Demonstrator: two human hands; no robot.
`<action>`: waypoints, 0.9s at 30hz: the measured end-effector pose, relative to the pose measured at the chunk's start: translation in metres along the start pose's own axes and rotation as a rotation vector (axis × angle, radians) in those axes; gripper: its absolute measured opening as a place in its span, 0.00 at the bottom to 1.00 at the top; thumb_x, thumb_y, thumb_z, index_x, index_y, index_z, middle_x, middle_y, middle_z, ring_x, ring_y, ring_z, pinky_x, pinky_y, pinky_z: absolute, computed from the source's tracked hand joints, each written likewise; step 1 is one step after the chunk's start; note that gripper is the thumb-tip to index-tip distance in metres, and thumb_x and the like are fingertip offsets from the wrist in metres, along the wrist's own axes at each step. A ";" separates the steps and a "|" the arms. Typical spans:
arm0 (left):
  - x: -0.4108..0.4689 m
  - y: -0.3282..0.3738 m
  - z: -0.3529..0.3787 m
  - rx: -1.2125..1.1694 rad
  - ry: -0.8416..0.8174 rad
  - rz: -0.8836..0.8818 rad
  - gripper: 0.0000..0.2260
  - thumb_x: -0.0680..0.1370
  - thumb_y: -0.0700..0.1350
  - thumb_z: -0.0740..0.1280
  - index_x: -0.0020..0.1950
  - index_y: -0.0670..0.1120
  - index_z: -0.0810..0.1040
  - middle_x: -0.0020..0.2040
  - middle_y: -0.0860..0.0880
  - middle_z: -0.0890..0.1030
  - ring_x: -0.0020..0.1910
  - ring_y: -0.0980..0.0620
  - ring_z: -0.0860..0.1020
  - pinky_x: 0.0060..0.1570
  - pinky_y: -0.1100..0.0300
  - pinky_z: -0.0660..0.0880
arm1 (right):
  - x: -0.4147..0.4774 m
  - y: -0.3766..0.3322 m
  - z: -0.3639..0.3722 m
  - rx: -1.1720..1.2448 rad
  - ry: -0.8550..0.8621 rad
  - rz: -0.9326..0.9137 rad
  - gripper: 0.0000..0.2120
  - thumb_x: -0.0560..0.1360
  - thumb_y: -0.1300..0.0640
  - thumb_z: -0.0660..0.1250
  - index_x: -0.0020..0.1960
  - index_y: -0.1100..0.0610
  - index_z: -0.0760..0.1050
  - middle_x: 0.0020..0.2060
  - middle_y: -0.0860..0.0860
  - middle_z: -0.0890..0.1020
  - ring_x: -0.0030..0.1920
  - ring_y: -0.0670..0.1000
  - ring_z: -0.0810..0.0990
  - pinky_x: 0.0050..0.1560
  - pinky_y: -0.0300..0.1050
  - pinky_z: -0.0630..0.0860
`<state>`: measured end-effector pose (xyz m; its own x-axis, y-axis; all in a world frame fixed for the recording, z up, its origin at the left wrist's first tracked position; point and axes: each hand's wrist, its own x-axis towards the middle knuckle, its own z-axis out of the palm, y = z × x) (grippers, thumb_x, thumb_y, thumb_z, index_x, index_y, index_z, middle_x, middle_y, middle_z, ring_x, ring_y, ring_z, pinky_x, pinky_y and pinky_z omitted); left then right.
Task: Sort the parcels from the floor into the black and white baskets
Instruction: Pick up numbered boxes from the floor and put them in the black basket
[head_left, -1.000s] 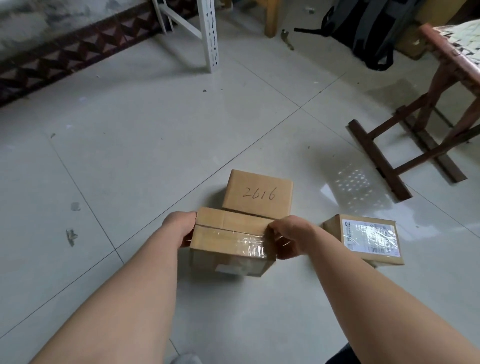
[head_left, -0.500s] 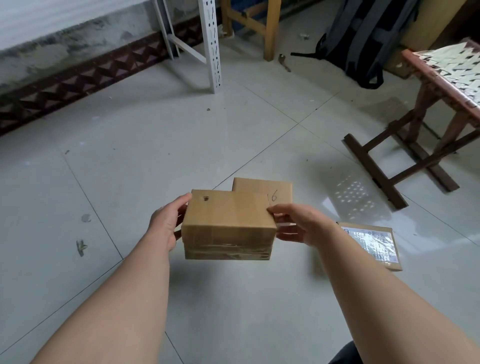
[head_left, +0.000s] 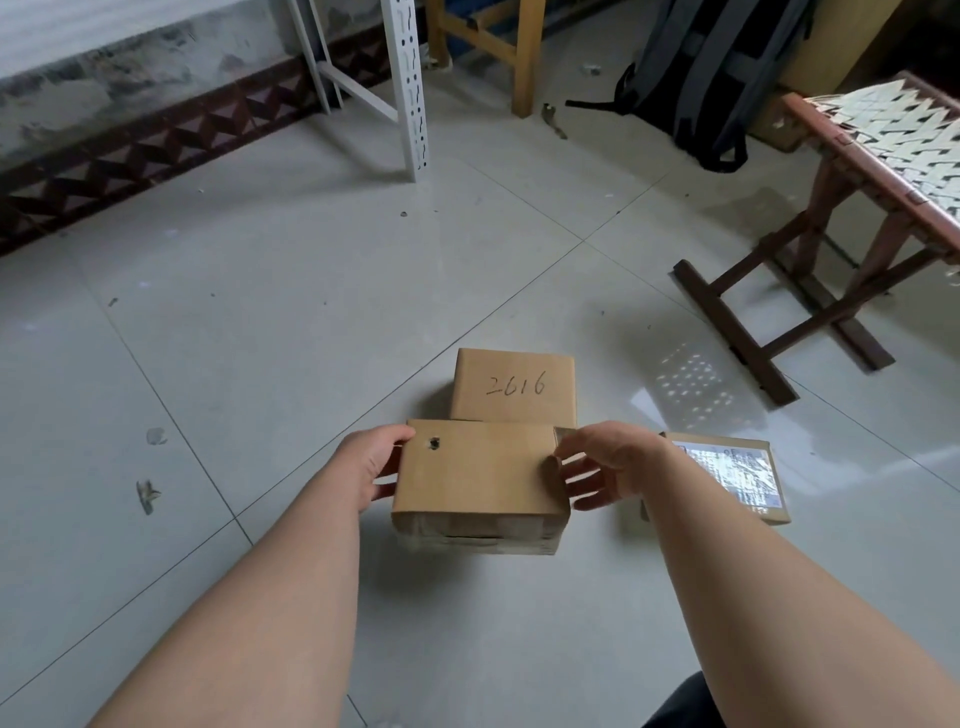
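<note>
Parcel in hand: one plain cardboard held parcel, lifted clear of the floor and carried level between both hands. The left hand clasps its left end, thumb on the top edge and fingers tucked under. The right hand takes the right end, thumb on the top corner and fingers spread against the side. Neither palm appears to support the base.

Risks noted:
- Hold depends on end pressure. If either hand eases, the parcel is likely to tip or drop. Tape bands along its near face may be slick to shifting fingers.
- The marked parcel, inscribed "2616", lies directly beyond the grip and lower. A drop forward would probably strike it.
- The labelled parcel lies flat just outboard of the right hand. A sweep to that side could clip it.
- Neither basket is in view, so the correct destination cannot be confirmed here; mis-sorting remains possible.

Count:
- Parcels: three, one held and two on the floor.
- Hands engaged: two.
- Baskets visible: none.
- Dark hole or mark on the held parcel's top face: one, near the left thumb.
- Far beyond the grip: one backpack, one woven-top stool, one white rack post.
</note>
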<state>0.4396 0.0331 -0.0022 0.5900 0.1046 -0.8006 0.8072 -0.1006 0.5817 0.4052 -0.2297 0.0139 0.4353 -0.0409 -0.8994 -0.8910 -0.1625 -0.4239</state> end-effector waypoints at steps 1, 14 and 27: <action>0.001 -0.002 0.004 0.020 -0.011 -0.012 0.04 0.78 0.39 0.65 0.46 0.41 0.78 0.41 0.44 0.81 0.39 0.49 0.78 0.39 0.55 0.77 | 0.002 0.002 -0.001 -0.012 0.015 0.015 0.11 0.77 0.62 0.62 0.58 0.63 0.74 0.48 0.60 0.81 0.49 0.60 0.82 0.55 0.57 0.79; 0.037 -0.009 0.054 0.271 -0.117 -0.026 0.05 0.79 0.42 0.65 0.50 0.41 0.75 0.44 0.42 0.80 0.45 0.45 0.78 0.55 0.50 0.75 | 0.031 0.017 -0.005 0.109 0.108 0.135 0.19 0.81 0.63 0.52 0.70 0.66 0.65 0.65 0.63 0.74 0.66 0.62 0.73 0.68 0.63 0.66; 0.093 -0.011 0.070 0.272 -0.095 -0.001 0.28 0.80 0.52 0.59 0.79 0.55 0.52 0.75 0.47 0.66 0.71 0.44 0.69 0.69 0.44 0.66 | 0.070 0.009 0.003 0.293 0.079 -0.015 0.19 0.82 0.56 0.55 0.72 0.44 0.63 0.72 0.53 0.63 0.71 0.60 0.64 0.66 0.73 0.62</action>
<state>0.4843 -0.0252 -0.0926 0.5742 0.0132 -0.8186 0.7653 -0.3637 0.5310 0.4272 -0.2309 -0.0531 0.4474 -0.1186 -0.8864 -0.8786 0.1268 -0.4604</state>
